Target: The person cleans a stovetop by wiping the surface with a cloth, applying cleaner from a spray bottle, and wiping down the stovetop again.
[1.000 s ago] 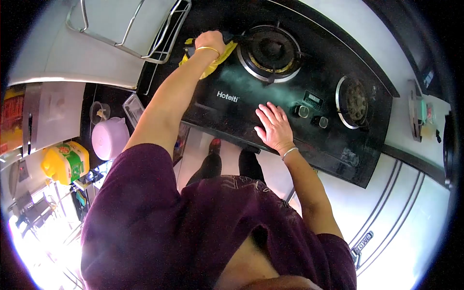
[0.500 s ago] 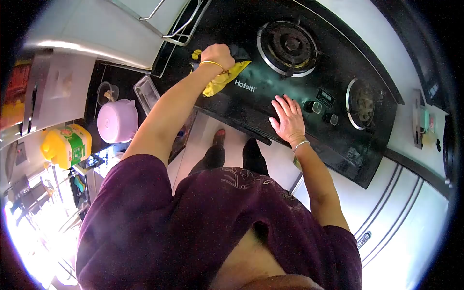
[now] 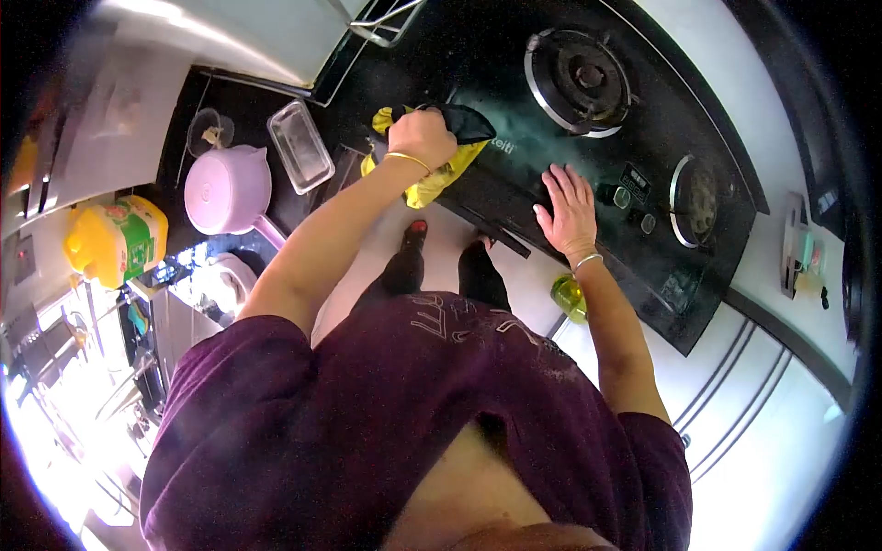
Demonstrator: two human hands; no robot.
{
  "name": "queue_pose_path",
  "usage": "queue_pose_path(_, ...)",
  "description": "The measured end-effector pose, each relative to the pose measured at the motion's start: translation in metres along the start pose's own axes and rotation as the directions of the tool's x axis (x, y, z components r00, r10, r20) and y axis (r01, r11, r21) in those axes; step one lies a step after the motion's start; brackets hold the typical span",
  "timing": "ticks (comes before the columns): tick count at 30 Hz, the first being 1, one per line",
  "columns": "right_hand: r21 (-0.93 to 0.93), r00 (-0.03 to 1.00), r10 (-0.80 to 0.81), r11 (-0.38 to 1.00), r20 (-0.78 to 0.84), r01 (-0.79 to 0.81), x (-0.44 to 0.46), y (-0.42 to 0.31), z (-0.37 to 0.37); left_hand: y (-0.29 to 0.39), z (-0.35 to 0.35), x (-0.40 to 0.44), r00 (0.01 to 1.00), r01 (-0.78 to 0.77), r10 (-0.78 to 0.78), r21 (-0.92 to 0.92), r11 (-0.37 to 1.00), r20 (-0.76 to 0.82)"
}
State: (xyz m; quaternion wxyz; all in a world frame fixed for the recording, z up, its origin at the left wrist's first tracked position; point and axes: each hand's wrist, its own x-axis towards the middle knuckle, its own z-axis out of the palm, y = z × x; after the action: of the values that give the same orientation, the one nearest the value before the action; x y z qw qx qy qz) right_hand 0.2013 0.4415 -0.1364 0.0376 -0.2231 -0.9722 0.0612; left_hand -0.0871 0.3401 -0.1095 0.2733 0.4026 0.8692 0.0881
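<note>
My left hand [image 3: 423, 140] is closed in a fist around a yellow and black cloth [image 3: 439, 186], pressed down at the front left of the black gas stove [image 3: 441, 78]. The cloth bunches on both sides of the fist, covers part of the stove's white lettering, and hangs over the front edge. Palm down, my right hand [image 3: 570, 213] rests on the stove's front with its fingers extended. It holds nothing and lies just left of the control knobs [image 3: 622, 196].
Two burners, one at the back [image 3: 588, 78] and one at the right [image 3: 695, 202], stand on the stove. To the left are a metal tray [image 3: 301, 147], a pink pot [image 3: 220, 188] and a yellow jug [image 3: 115, 241]. A wire rack [image 3: 386, 23] stands at the back left.
My left hand has drawn the cloth toward the stove's front edge, and the cloth now covers part of the lettering. My right hand stays nearly in place on the stove. The view has shifted slightly.
</note>
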Motion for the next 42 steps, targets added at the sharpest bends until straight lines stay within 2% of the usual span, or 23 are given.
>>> queue_pose_path(6,-0.031,0.999,-0.034,0.999,-0.027,0.033,0.001,-0.001,0.002,-0.008,0.016,-0.025,0.999,-0.033,0.032,-0.047,0.998,-0.012)
queue_pose_path(8,-0.028,0.999,-0.042,0.999,0.002,0.042,0.001,-0.001,0.001,-0.011,0.02,-0.035,0.992,-0.123,0.125,-0.052,0.991,0.032)
queue_pose_path(9,-0.021,0.998,-0.054,0.998,-0.007,0.054,0.001,-0.003,0.001,-0.005,0.015,-0.056,0.963,-0.148,0.154,-0.043,0.988,0.223)
queue_pose_path(10,-0.017,0.998,-0.051,0.999,-0.032,0.051,0.002,0.0,0.002,-0.008,0.039,-0.061,0.96,-0.194,0.206,-0.08,0.978,0.189)
queue_pose_path(12,-0.007,0.998,-0.065,0.998,-0.021,0.064,0.003,0.0,0.005,-0.008,0.059,-0.081,0.944,-0.183,0.255,-0.307,0.934,0.21)
queue_pose_path(14,-0.029,1.0,-0.025,0.999,0.004,0.026,0.002,-0.001,0.003,-0.024,0.091,-0.093,0.947,-0.142,0.282,-0.583,0.8,0.155)
queue_pose_path(15,-0.026,1.0,-0.025,0.999,0.017,0.026,0.002,-0.001,0.002,-0.034,0.09,-0.099,0.934,-0.124,0.33,-0.744,0.656,0.135)
queue_pose_path(16,-0.025,0.999,-0.039,0.999,0.023,0.039,0.001,-0.002,0.002,-0.045,0.088,-0.104,0.893,0.196,0.272,-0.854,0.482,0.359)
queue_pose_path(18,-0.022,0.999,-0.033,0.999,-0.002,0.033,0.002,-0.003,0.003,-0.058,0.07,-0.12,0.886,0.345,0.315,-0.938,0.039,0.339)
queue_pose_path(19,-0.034,0.999,-0.049,0.998,-0.001,0.049,0.002,-0.002,0.003,-0.06,0.057,-0.134,0.871,0.434,0.372,-0.856,-0.28,0.32)
queue_pose_path(20,-0.03,0.997,-0.081,0.996,-0.002,0.081,-0.001,-0.001,-0.002,-0.071,0.054,-0.135,0.839,0.483,0.46,-0.788,-0.381,0.292)
queue_pose_path(21,-0.034,0.997,-0.08,0.996,-0.014,0.08,-0.001,-0.004,-0.005,-0.077,0.051,-0.142,0.851,0.475,0.467,-0.73,-0.491,0.24)
queue_pose_path(23,-0.036,0.994,-0.104,0.994,-0.04,0.103,0.005,-0.016,-0.005,-0.092,0.04,-0.164,0.905,0.395,0.405,-0.61,-0.687,0.13)
queue_pose_path(24,-0.041,0.992,-0.118,0.992,-0.041,0.116,0.002,-0.019,-0.008,-0.095,0.032,-0.176,0.938,0.326,0.327,-0.596,-0.733,0.111)
queue_pose_path(26,-0.082,0.993,-0.118,0.99,-0.006,0.117,0.0,-0.023,-0.009,-0.113,0.047,-0.192,0.949,0.302,0.312,-0.402,-0.865,0.041)
queue_pose_path(28,-0.077,0.995,-0.099,0.992,0.009,0.099,-0.007,-0.023,-0.009,-0.119,0.029,-0.216,0.938,0.326,0.345,-0.275,-0.905,-0.022)
queue_pose_path(30,-0.094,0.989,-0.149,0.985,-0.024,0.146,-0.005,-0.017,-0.006,-0.131,0.031,-0.23,0.966,0.212,0.242,-0.255,-0.943,-0.09)
queue_pose_path(32,-0.098,0.988,-0.148,0.985,-0.038,0.144,-0.008,-0.01,0.005,-0.14,0.02,-0.253,0.946,-0.071,0.014,-0.249,-0.966,-0.323)
queue_pose_path(34,-0.114,0.99,-0.14,0.984,-0.023,0.136,-0.008,-0.009,0.006,-0.146,0.004,-0.274,0.873,-0.093,-0.027,-0.112,-0.989,-0.488)
queue_pose_path(36,-0.124,0.981,-0.181,0.977,-0.074,0.171,-0.008,-0.001,0.015,-0.147,-0.005,-0.296,0.801,-0.186,-0.111,-0.068,-0.98,-0.588)
queue_pose_path(38,-0.098,0.978,-0.183,0.98,-0.098,0.173,-0.007,0.003,0.023,-0.146,-0.008,-0.312,0.672,-0.154,-0.122,0.023,-0.988,-0.73)
queue_pose_path(40,-0.102,0.98,-0.174,0.981,-0.096,0.164,-0.006,0.0,0.031,-0.157,0.004,-0.32,0.7,-0.344,-0.292,0.051,-0.937,-0.652)
queue_pose_path(42,-0.13,0.985,-0.155,0.981,-0.068,0.146,-0.006,0.01,0.029,-0.157,0.006,-0.33,0.628,-0.387,-0.309,0.057,-0.92,-0.714)
